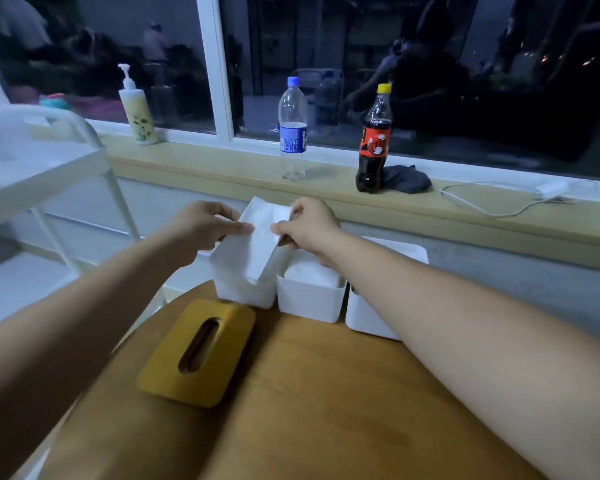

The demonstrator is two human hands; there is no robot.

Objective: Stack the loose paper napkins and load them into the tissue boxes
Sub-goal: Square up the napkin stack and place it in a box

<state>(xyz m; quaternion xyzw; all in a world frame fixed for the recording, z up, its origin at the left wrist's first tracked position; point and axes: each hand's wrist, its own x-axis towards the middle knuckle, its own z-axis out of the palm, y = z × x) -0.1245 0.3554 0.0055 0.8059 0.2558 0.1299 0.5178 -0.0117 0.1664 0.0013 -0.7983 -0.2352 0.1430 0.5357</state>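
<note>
Head view: the left hand (205, 226) and the right hand (309, 226) both pinch a stack of napkins (257, 244), thumbs on the near face and fingers curled behind its upper part. The stack is tilted. Its top leans away toward the far side, and its lower end sits at or just inside the mouth of the left box (243, 292), the first of three white boxes in a row along the far edge of the table (326, 393). The middle box (309, 303), just beside it, shows white paper up to its rim and looks filled. The right box (364, 317) is partly hidden by the right forearm, so its contents cannot be told. A yellow lid (198, 351) with a long slot lies flat on the table, near and left of the boxes.

The step in hand appears to be seating the stack in the left box. To do it well, square the stack to the opening first, so that no corner catches on the rim. Keep both pinches firm so the sheets do not fan apart. Lower it evenly, then let go and press the top flat. The lid probably goes on afterwards, so one sheet should be left easy to reach through the slot.
</note>
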